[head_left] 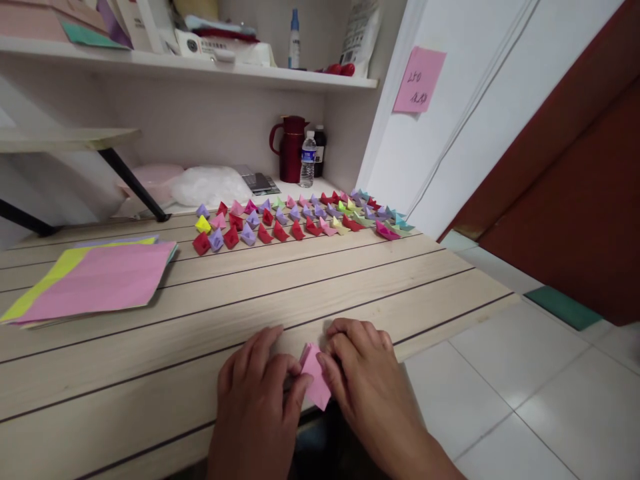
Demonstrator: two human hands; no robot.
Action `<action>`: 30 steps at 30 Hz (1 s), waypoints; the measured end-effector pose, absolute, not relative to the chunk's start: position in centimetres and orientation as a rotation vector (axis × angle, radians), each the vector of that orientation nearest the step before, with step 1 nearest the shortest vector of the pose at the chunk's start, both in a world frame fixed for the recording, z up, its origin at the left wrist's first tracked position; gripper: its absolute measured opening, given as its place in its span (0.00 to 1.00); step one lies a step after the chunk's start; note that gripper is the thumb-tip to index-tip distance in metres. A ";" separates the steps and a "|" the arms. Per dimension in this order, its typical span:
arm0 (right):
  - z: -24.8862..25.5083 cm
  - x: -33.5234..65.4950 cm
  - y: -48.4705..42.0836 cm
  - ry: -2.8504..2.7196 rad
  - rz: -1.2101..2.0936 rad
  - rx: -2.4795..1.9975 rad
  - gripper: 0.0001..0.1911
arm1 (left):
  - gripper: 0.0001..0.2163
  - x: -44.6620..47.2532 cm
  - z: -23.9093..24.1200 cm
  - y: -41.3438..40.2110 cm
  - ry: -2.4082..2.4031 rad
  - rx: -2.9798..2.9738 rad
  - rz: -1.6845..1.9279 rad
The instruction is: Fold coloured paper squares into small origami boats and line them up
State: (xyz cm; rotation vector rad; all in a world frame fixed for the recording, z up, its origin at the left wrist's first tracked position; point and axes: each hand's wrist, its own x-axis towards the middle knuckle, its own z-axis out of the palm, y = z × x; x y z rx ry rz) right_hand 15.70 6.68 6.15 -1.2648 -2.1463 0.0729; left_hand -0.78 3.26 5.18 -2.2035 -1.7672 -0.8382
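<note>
A small piece of folded pink paper [316,379] is held between my two hands, over the near edge of the table. My left hand [263,380] pinches its left side between thumb and index finger. On the other side, my right hand [363,370] grips it, thumb on the face and curled fingers behind. The paper has a pointed lower end and layered folds at the top. Beyond my hands, several rows of small folded paper boats [297,230] in red, purple, pink, yellow and teal stand along the table's far side.
A stack of pink and yellow paper sheets [100,277] lies at the left of the slatted wooden table [210,293]. Behind the boats stand a dark red jug [291,150] and a water bottle [308,160]. A pink note [420,80] hangs on the wall. Tiled floor [500,373] lies right.
</note>
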 end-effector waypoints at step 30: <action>6.5 15.2 8.1 -2.287 0.020 -1.424 0.08 | 0.23 -0.6 2.8 1.0 -1.542 -2.176 -0.597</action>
